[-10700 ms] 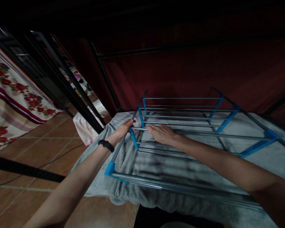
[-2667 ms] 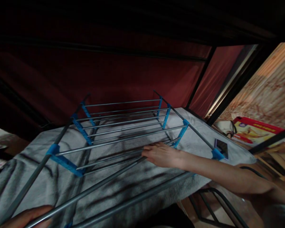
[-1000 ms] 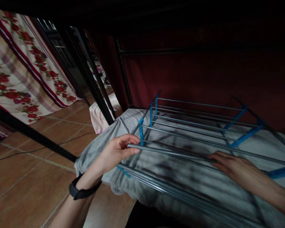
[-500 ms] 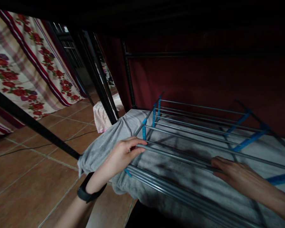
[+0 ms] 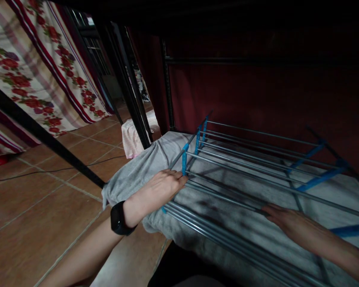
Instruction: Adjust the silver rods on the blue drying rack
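A rack of grey metal tubes joined by blue plastic connectors [image 5: 184, 162] lies on a grey blanket [image 5: 143, 163]. My left hand [image 5: 164, 184], with a black band on its wrist, is closed round the left end of one metal tube [image 5: 221, 194], beside a blue connector. The fingertips are hidden behind the hand. Further right along the same tube, my right hand [image 5: 283, 219] is closed on it, its fingers partly in shadow. Several loose-looking tubes [image 5: 203, 228] run side by side along the near edge, below both hands.
Black metal posts and bars [image 5: 44, 131] frame the bed on the left, with a dark red cloth [image 5: 242, 91] behind. A floral curtain [image 5: 56, 71] hangs over the tiled floor [image 5: 74, 199], where a black cable [image 5: 56, 170] lies. A pale striped cloth [image 5: 133, 139] is beyond.
My left hand has turned over from a thumb-and-finger pinch, its back now upward at the tube's end. My right hand has shifted slightly left along the tube, and the view has tilted a little.
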